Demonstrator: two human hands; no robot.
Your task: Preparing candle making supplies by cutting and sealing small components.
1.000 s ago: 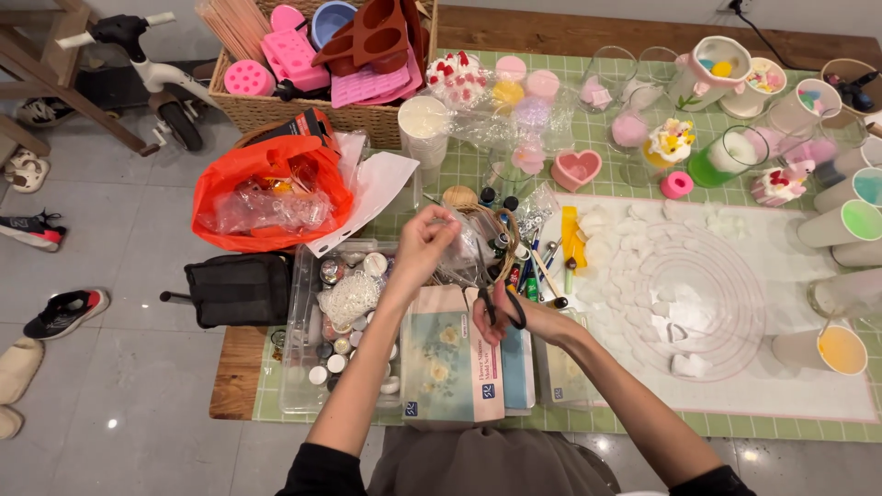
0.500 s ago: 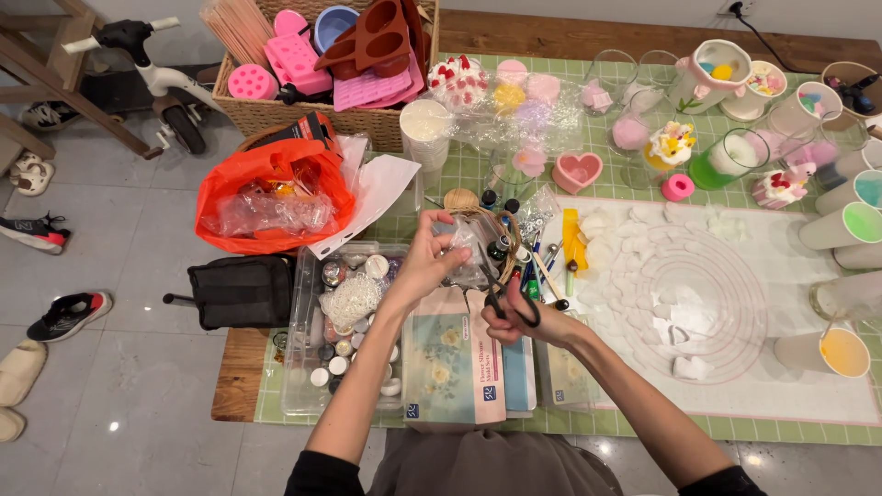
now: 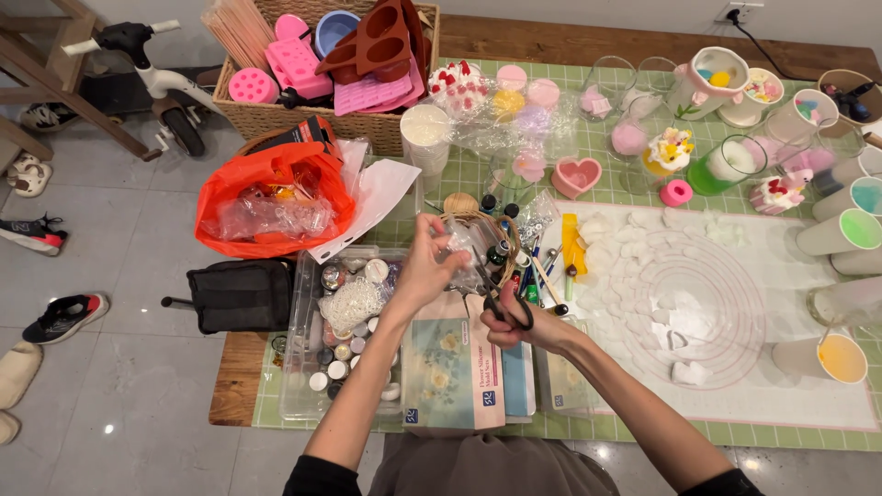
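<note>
My left hand (image 3: 428, 262) pinches a small clear plastic packet (image 3: 462, 241) above a little round basket of tools (image 3: 501, 246). My right hand (image 3: 516, 321) grips black-handled scissors (image 3: 501, 301), blades pointing up at the packet's lower edge. Both hands hover over flat boxes with a flower print (image 3: 450, 363) at the table's near edge. A clear tray of small jars and beads (image 3: 342, 321) lies just left of my left hand.
An orange plastic bag (image 3: 273, 193) and a wicker basket of silicone moulds (image 3: 322, 69) stand at the back left. A white mat with pale wax pieces (image 3: 698, 303) lies to the right, ringed by cups and candles (image 3: 841, 230). A black pouch (image 3: 241, 294) sits off the table's left edge.
My left hand dropped slightly and drew closer to the scissors. My right hand raised the scissors toward the packet. The view shifted a little.
</note>
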